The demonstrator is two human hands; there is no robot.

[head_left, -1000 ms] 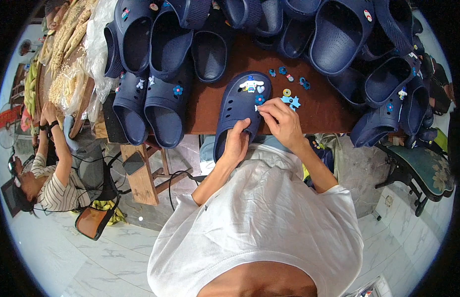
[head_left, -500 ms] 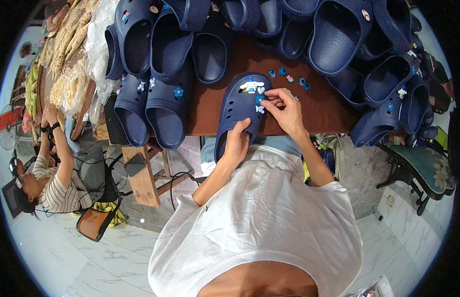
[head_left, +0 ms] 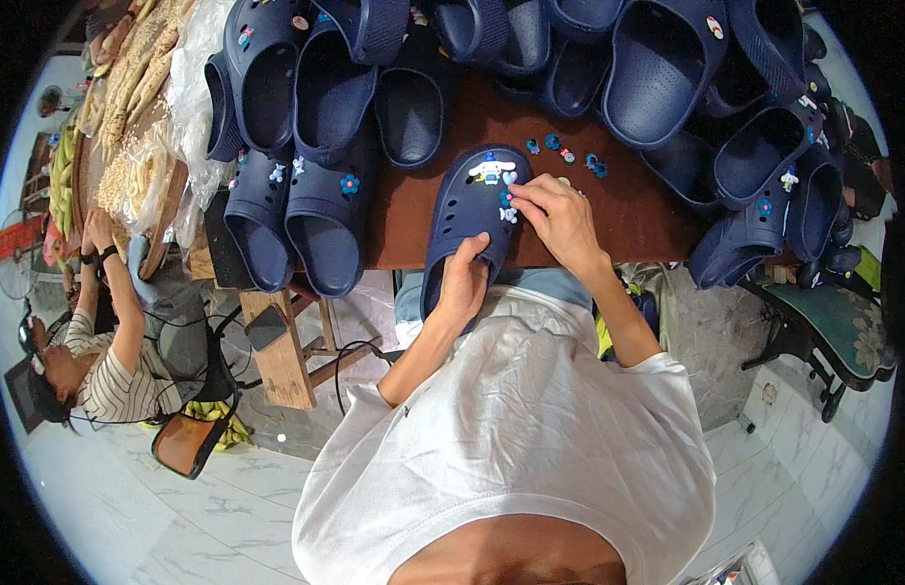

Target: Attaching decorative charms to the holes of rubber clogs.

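Note:
A navy foam clog [head_left: 457,210] is held at the table's front edge, toe pointing away. My left hand [head_left: 462,278] grips it at the foot opening, thumb over the rim and the other fingers hidden underneath. On its upper sit a white character charm [head_left: 490,170], a pale heart charm [head_left: 510,178], and a small white-and-blue charm [head_left: 509,215]. Between the last two, my right hand [head_left: 559,214] pinches a blue flower charm [head_left: 505,198] against the clog's right side. Several loose charms [head_left: 566,155] lie on the brown tabletop [head_left: 628,219] beyond my right hand.
Several navy clogs stand in rows at the left [head_left: 321,219] and are piled at the right [head_left: 754,210]. Corn cobs [head_left: 145,73] and a clear plastic bag [head_left: 194,88] are at far left. Another person [head_left: 116,361] sits there, hands raised. A wooden stool [head_left: 279,356] stands below.
My right fingers have closed in tighter at the flower charm, and the hand has shifted slightly. The clog has moved a little left and up; my left hand keeps its grip.

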